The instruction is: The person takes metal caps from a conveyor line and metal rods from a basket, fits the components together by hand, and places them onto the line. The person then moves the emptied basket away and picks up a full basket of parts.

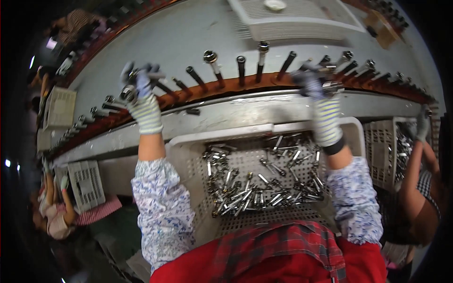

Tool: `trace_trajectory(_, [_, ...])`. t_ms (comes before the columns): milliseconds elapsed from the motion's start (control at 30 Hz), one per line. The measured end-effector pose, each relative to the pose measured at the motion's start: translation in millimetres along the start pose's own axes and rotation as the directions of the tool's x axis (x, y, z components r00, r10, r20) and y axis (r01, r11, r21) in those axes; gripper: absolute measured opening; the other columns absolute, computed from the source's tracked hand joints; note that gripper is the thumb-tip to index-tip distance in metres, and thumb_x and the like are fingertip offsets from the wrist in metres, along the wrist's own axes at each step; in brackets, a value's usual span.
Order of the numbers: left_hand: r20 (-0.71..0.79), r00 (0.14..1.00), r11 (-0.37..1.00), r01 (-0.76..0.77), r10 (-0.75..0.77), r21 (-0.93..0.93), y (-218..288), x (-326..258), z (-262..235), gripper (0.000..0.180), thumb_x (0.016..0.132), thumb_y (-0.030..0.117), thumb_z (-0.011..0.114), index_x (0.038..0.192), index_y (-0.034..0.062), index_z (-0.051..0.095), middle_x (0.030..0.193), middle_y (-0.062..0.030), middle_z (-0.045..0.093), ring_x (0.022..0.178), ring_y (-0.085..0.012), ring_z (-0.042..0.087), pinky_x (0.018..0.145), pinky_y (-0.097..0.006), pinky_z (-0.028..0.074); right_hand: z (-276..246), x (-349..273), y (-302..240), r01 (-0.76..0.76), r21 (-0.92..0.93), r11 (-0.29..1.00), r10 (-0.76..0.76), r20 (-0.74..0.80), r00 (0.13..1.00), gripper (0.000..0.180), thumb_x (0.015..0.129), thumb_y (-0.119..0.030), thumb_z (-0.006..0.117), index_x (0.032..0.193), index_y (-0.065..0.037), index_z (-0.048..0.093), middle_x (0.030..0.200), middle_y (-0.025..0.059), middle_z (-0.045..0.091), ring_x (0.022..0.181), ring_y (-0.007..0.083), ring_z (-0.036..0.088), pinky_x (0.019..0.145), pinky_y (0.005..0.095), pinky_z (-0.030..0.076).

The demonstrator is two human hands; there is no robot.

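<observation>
My left hand [141, 99], in a striped glove with grey-blue fingers, is closed around a chrome round-headed metal part [128, 93] over the left stretch of a brown rail. My right hand [323, 101], gloved alike and smeared by motion, is closed on chrome round-headed parts [333, 87] at the rail's right stretch. Between the hands, a row of black posts [241, 70] stands along the brown rail [226, 87]. Some carry chrome round heads, such as the chrome part [210, 57]. The fingertips' exact grip is hidden on both sides.
Below my hands sits a grey perforated basket [188, 141] holding many loose chrome parts [264, 193]. A white crate [292, 23] lies beyond the rail. A small black piece [192, 112] rests on the metal ledge. Other people work at left and right, near a grey crate [86, 184].
</observation>
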State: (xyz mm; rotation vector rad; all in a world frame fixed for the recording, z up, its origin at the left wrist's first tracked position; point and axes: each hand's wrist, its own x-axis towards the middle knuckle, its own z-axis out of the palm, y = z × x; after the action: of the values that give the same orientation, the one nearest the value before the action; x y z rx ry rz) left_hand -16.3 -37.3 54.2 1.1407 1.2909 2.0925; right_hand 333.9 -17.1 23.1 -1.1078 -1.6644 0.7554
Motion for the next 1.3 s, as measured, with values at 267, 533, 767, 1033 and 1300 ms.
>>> trace_trajectory(267, [0.297, 0.941, 0.789, -0.302, 0.159, 0.535, -33.4, 17.4, -61.0, 0.049, 0.084, -0.010, 0.047, 0.127, 0.0122, 0.039, 0.089, -0.0058, 0.053, 0.078, -0.0142, 0.055, 0.072, -0.027, 0.048, 51.0, 52.4, 50.8, -0.088, 0.139, 0.986, 0.101, -0.089, 0.991, 0.020, 0.084, -0.008, 0.061, 0.103, -0.001, 0.058, 0.089, 0.0050, 0.065, 0.073, 0.0137, 0.060, 0.062, 0.0269, 0.048])
trace_trajectory(533, [-0.036, 0.999, 0.414, 0.037, -0.010, 0.910, -70.6, 37.6, -150.3, 0.045, 0.077, -0.012, 0.044, 0.118, 0.0052, 0.050, 0.104, -0.0080, 0.057, 0.092, -0.0175, 0.054, 0.082, -0.030, 0.045, 124.5, 58.3, 13.3, -0.210, -0.262, 0.942, 0.266, 0.200, 0.943, 0.023, 0.088, -0.012, 0.047, 0.108, -0.004, 0.055, 0.095, 0.0147, 0.064, 0.084, 0.0262, 0.062, 0.075, 0.0314, 0.050])
trace_trajectory(767, [-0.215, 0.976, 0.896, 0.068, 0.031, 0.440, -68.8, -18.0, -151.1, 0.033, 0.093, 0.022, 0.047, 0.118, 0.0007, 0.049, 0.093, -0.0122, 0.058, 0.078, -0.0151, 0.058, 0.071, -0.029, 0.051, 82.7, 4.5, -14.5, -0.161, 0.252, 0.954, 0.100, 0.239, 0.966, 0.030, 0.085, -0.028, 0.062, 0.108, -0.010, 0.059, 0.084, 0.0077, 0.064, 0.077, 0.0131, 0.058, 0.068, 0.0257, 0.046])
trace_trajectory(1033, [0.533, 0.625, 0.769, 0.635, -0.570, 0.079, 10.1, -104.2, 70.2, 0.036, 0.093, 0.023, 0.047, 0.122, 0.0012, 0.045, 0.070, -0.0003, 0.049, 0.064, -0.0107, 0.052, 0.066, -0.027, 0.048, -97.2, -5.8, 13.3, -0.395, 0.305, 0.866, 0.428, -0.047, 0.903, 0.029, 0.088, -0.028, 0.059, 0.105, -0.004, 0.057, 0.083, 0.0074, 0.065, 0.060, 0.0087, 0.058, 0.052, 0.0200, 0.046])
trace_trajectory(1300, [0.464, 0.877, 0.979, 0.184, -0.123, -0.088, -62.1, -85.8, 227.1, 0.018, 0.089, 0.012, 0.055, 0.104, 0.0031, 0.060, 0.103, -0.0050, 0.062, 0.099, -0.0143, 0.055, 0.094, -0.028, 0.040, -231.6, 84.0, 134.8, -0.160, -0.171, 0.972, 0.082, -0.391, 0.917, 0.045, 0.086, -0.046, 0.054, 0.107, -0.006, 0.060, 0.090, 0.0062, 0.067, 0.059, 0.0145, 0.059, 0.054, 0.0253, 0.047])
